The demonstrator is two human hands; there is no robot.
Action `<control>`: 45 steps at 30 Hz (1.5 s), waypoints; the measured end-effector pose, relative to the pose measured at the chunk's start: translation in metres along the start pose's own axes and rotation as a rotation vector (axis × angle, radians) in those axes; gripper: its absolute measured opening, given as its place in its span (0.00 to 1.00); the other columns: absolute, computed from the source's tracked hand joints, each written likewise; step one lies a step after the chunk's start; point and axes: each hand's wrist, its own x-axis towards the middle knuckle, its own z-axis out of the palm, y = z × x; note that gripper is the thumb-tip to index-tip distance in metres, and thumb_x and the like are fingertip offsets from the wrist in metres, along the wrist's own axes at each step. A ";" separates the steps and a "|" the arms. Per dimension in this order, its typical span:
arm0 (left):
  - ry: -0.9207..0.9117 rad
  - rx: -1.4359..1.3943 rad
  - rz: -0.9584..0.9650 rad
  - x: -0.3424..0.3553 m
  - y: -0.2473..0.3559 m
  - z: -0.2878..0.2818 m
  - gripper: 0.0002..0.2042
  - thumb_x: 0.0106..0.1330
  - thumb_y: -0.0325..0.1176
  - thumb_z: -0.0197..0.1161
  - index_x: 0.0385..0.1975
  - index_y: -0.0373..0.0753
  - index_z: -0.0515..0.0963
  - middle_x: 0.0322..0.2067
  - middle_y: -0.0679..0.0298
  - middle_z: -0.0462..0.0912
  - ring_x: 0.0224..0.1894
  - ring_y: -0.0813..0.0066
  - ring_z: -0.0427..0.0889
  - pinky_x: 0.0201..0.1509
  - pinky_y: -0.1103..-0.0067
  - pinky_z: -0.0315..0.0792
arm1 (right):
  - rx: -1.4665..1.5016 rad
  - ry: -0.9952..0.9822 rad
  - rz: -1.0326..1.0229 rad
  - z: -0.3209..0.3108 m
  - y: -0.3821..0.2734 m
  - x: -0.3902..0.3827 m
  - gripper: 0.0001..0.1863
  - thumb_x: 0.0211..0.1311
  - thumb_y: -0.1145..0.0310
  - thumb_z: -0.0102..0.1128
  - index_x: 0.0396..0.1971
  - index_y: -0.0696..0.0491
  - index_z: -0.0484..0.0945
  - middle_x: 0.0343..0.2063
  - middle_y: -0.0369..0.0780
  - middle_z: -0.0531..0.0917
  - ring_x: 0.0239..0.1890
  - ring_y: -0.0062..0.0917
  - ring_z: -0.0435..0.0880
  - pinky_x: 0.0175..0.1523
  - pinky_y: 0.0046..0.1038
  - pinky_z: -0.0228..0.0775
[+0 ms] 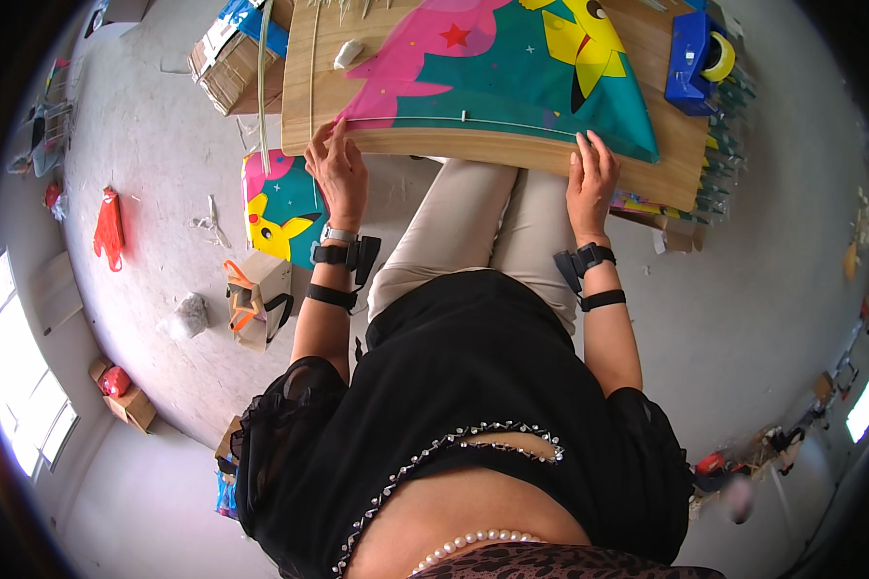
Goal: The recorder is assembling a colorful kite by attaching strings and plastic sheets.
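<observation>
The wooden tabletop (pixel 681 145) stretches forward from both hands. On it, ahead of them and spanning the gap between, lies a pink-and-teal printed sheet (pixel 512 77) with a yellow cartoon figure. A similar printed bundle (pixel 299 198) sits lower, just left of the left hand (pixel 341 179). That hand has its fingers close together at the sheet's near-left corner; the right hand (pixel 592 183) rests loosely curled at the near edge. Whether either grips anything I cannot tell. Beyond the right hand, to its right, stands a blue tape dispenser (pixel 686 68). A thin white rod (pixel 512 123) runs between the hands along the sheet; a small white lump (pixel 349 53) lies ahead of the left hand, and a tiny white connector (pixel 463 116) sits on the rod, midway between both.
</observation>
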 end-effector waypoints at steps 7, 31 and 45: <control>-0.006 0.003 0.001 -0.001 -0.001 0.001 0.22 0.71 0.28 0.64 0.65 0.45 0.82 0.64 0.59 0.79 0.65 0.56 0.74 0.72 0.61 0.63 | 0.005 0.007 0.005 0.000 0.001 -0.001 0.20 0.79 0.68 0.61 0.66 0.50 0.81 0.66 0.40 0.80 0.67 0.41 0.76 0.73 0.43 0.67; -0.259 -0.392 0.354 0.031 0.093 0.041 0.18 0.63 0.26 0.73 0.53 0.42 0.83 0.55 0.57 0.79 0.60 0.49 0.76 0.65 0.58 0.72 | 0.019 0.019 0.009 -0.004 -0.005 -0.001 0.20 0.78 0.68 0.62 0.66 0.49 0.82 0.66 0.39 0.79 0.67 0.41 0.75 0.73 0.43 0.67; -0.224 -0.474 0.356 0.031 0.093 0.058 0.11 0.60 0.21 0.72 0.42 0.38 0.83 0.49 0.56 0.80 0.54 0.50 0.78 0.61 0.60 0.74 | 0.033 0.017 0.016 -0.003 -0.006 -0.001 0.20 0.76 0.69 0.63 0.65 0.50 0.81 0.67 0.38 0.78 0.67 0.42 0.74 0.73 0.46 0.66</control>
